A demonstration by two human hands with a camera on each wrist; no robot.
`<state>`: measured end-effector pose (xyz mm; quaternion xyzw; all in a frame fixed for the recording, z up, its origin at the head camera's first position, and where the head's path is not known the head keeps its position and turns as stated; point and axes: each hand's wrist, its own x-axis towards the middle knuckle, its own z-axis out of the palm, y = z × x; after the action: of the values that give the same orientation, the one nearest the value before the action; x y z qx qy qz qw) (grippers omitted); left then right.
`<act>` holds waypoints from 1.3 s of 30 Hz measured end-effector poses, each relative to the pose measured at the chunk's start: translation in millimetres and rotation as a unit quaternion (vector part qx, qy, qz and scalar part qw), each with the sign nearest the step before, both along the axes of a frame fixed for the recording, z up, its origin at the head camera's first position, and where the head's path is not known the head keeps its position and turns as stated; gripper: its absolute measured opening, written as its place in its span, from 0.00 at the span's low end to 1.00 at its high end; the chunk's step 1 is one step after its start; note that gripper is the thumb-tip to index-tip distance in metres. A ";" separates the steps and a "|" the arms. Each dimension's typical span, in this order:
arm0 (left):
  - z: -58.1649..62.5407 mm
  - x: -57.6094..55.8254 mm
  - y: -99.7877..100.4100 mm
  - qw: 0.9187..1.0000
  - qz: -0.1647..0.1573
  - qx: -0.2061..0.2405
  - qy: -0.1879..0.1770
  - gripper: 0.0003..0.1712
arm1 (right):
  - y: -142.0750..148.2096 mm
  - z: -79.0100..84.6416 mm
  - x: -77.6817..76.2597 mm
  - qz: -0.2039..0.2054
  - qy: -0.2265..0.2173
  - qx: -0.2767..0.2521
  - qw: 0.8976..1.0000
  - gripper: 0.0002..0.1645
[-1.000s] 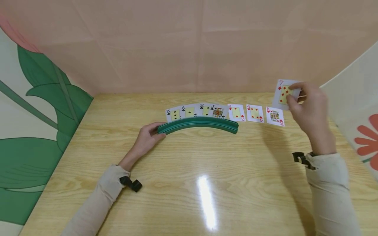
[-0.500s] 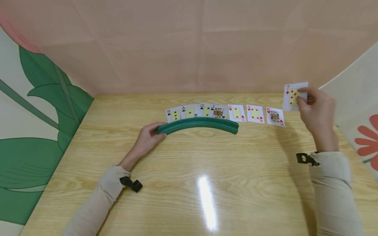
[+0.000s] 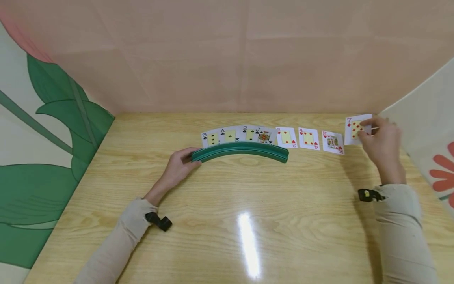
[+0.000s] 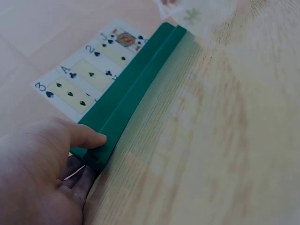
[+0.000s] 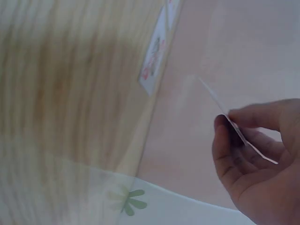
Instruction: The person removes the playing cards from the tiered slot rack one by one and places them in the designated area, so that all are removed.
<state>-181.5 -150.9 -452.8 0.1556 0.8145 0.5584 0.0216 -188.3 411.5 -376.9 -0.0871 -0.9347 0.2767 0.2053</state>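
My left hand [image 3: 179,165] grips the left end of a curved green card holder [image 3: 241,148], thumb on its front and fingers behind, as the left wrist view shows. Standing in the holder are several black-suit playing cards [image 4: 86,75]: a 3, an ace, a 2 and a jack. At the far right my right hand [image 3: 383,142] pinches the seven of diamonds [image 3: 352,125] between thumb and fingers. In the right wrist view that card [image 5: 213,96] appears edge-on, apart from the tabletop.
Right of the holder, three heart cards lie in a row: a two [image 3: 286,137], a four [image 3: 308,139] and a king [image 3: 333,142]. A pink cloth backdrop [image 3: 241,71] rises behind the wooden table [image 3: 213,221]. Patterned panels flank both sides.
My right hand has carried the seven of diamonds rightward, then lowered it toward the table beside the king. The left hand keeps its grip on the card holder.
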 end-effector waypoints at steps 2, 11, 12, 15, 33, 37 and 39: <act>0.3 0.5 -0.1 1.000 -0.002 0.002 0.000 0.21 | 3.9 -2.7 -0.1 0.007 -0.029 0.010 1.000 0.19; 0.6 0.4 0.3 1.000 -0.003 0.004 -0.007 0.21 | 25.3 -17.8 -4.4 0.057 -0.098 0.038 0.993 0.29; 1.3 0.6 0.6 1.000 -0.003 0.003 -0.007 0.21 | 27.1 -19.2 -4.2 0.064 -0.105 0.043 0.991 0.29; 1.9 1.0 1.0 1.000 -0.004 0.001 -0.007 0.21 | 31.9 -22.7 -2.3 0.082 -0.133 0.063 0.986 0.30; 1.9 1.5 0.9 1.000 0.002 0.005 -0.007 0.21 | 47.0 -32.4 0.0 0.117 -0.191 0.098 0.970 0.28; 1.3 0.7 0.3 1.000 0.005 -0.001 -0.006 0.21 | 47.6 -34.4 -0.4 0.121 -0.181 0.102 0.971 0.28; 0.7 0.5 0.2 1.000 0.005 0.001 -0.005 0.21 | 47.6 -34.5 -0.5 0.122 -0.189 0.104 0.969 0.28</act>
<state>-181.0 -150.7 -452.2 0.1492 0.8147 0.5599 0.0229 -188.8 459.1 -411.3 -0.0015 -0.9837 0.1799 -0.0021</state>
